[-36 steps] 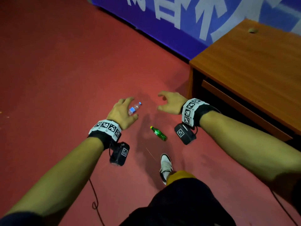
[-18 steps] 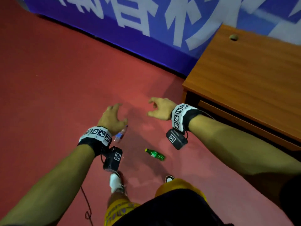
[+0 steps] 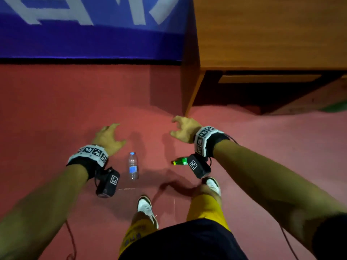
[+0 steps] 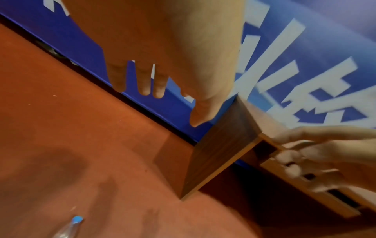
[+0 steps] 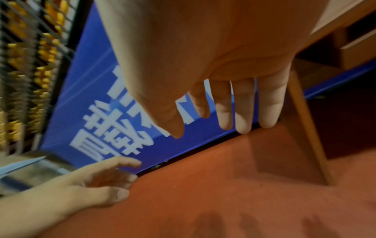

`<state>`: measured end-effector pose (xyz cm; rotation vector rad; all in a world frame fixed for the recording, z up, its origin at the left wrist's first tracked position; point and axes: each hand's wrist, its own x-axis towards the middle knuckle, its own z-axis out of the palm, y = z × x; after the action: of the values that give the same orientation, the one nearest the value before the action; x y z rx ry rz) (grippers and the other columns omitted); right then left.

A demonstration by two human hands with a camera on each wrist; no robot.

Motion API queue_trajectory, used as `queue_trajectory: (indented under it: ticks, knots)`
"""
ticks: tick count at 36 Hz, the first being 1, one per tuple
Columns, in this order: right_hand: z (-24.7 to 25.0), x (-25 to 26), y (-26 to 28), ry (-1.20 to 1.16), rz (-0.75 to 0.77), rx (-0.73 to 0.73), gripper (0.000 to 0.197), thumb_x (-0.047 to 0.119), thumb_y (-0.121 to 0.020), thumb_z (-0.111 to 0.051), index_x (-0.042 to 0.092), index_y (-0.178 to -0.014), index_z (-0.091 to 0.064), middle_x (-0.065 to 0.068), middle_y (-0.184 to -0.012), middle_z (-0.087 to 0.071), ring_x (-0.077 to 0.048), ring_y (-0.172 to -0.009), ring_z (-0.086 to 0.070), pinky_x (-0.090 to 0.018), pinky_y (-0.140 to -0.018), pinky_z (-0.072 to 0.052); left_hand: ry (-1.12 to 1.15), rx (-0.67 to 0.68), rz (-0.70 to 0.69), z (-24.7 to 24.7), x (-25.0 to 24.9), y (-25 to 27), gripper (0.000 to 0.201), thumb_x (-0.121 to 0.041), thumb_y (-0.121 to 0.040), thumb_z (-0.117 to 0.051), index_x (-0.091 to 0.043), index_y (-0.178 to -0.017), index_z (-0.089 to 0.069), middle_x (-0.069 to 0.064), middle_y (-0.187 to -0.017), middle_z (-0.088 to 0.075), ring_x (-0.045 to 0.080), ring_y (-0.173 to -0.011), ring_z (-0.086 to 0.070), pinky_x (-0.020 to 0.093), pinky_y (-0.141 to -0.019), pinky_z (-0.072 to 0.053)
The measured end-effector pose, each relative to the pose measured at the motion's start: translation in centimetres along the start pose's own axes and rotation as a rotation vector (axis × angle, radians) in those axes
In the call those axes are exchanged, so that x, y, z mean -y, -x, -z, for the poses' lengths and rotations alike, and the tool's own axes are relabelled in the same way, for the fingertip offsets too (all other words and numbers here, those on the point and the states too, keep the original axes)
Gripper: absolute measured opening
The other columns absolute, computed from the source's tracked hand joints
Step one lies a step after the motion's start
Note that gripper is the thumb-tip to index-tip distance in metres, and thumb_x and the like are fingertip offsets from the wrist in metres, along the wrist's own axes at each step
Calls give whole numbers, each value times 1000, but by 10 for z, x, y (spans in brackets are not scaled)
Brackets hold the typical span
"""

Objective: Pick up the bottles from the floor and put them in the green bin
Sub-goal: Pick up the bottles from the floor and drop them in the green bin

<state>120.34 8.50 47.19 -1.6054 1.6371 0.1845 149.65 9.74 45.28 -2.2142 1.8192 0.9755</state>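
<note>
Head view shows your left hand (image 3: 109,138) and right hand (image 3: 185,131) both raised above the red floor (image 3: 56,109), fingers spread and loosely bent, neither holding anything; you seem to be reaching forward and down, so the hands are probably parted to take one bottle each. The clear bottle (image 3: 133,168) with the blue cap and blue label lies flat at lower centre of the frame, cap pointing up-frame, just below and right of your left hand. The green bottle (image 3: 181,161) lies on its side just right of it, its yellow-green cap to the left and its body partly hidden behind the camera on your right wrist. Both are still on the floor, so no bottle has been picked up yet. A green bin cannot be made out for certain; only a sliver of green shows at the right edge, too small to tell. Left wrist view catches only the blue cap at the bottom left, with the fingers (image 4: 142,82) hanging straight and apart. Right wrist view shows straight, separated fingers (image 5: 244,109) over bare floor. A wooden table (image 3: 272,30) fills the upper right, a blue banner (image 3: 84,38) with white lettering runs along the upper left, and your shoes (image 3: 145,205) stand at the bottom centre.
</note>
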Motion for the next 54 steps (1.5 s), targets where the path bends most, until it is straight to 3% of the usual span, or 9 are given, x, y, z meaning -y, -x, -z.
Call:
queue_trajectory:
  ticks: [14,23,29,35,39,43,46,49,54]
  knots:
    - [-213,-46,-103,-33,-85,137,60,46,-88,-56,28,-143,-38,-1,-135,-58,-25,-121,-57,-28,-95,-39,90,56,212,-208,109,-100,75,-39,-81,-74,-33,-147,-39,14,-154,-30,38,-141,-27,43,-115,-31]
    - [-363,-105,-230,-34,-13,166,47,30,-91,-51,25,-137,-44,-9,-122,-66,-31,-113,-62,-41,-98,-49,111,179,317,-376,197,-220,78,-41,-82,-73,-29,-150,-36,13,-149,-44,37,-138,-35,42,-113,-34]
    - [-434,-139,-311,-66,15,160,48,33,-91,-54,25,-138,-43,-4,-121,-64,-27,-109,-61,-38,-97,-49,26,230,381,-483,260,-297,66,-55,-61,-65,-37,-123,-55,8,-119,-65,37,-108,-61,43,-95,-53]
    - [-480,-162,-353,-55,80,179,50,25,-94,-49,26,-143,-40,-6,-125,-64,-28,-114,-60,-36,-100,-48,12,228,410,-520,262,-316,79,-32,-81,-63,-42,-151,-27,18,-156,-22,46,-132,-43,47,-109,-41]
    - [-500,-184,-360,-27,51,209,57,27,-93,-49,31,-146,-32,-8,-118,-67,-31,-110,-63,-39,-97,-51,103,187,422,-543,283,-334,65,-22,-94,-61,-16,-152,-33,13,-142,-50,36,-124,-54,18,-87,-42]
    - [-510,-192,-356,-58,39,216,63,35,-90,-53,37,-147,-27,-4,-119,-67,-29,-110,-63,-41,-97,-51,98,102,401,-540,289,-331,106,-38,-80,-72,-57,-149,6,6,-111,-63,37,-105,-61,39,-93,-50]
    - [-508,-191,-350,-93,63,203,62,37,-91,-54,34,-147,-28,-4,-123,-65,-27,-113,-62,-40,-99,-49,52,121,390,-518,261,-323,113,-45,-74,-76,-59,-148,9,17,-153,-38,42,-140,-33,48,-114,-35]
    - [-500,-193,-345,-71,90,164,63,34,-91,-55,29,-149,-29,-10,-133,-59,-30,-121,-57,-37,-103,-46,64,88,250,-495,223,-316,111,-40,-73,-79,-59,-149,-1,14,-159,-14,47,-138,-35,47,-114,-35]
    - [-482,-211,-343,-87,14,46,68,33,-85,-58,29,-148,-31,-13,-136,-54,-34,-124,-54,-42,-104,-44,-82,53,-97,-458,148,-292,100,-43,-75,-69,-59,-148,-3,8,-136,-31,51,-108,-56,46,-98,-46]
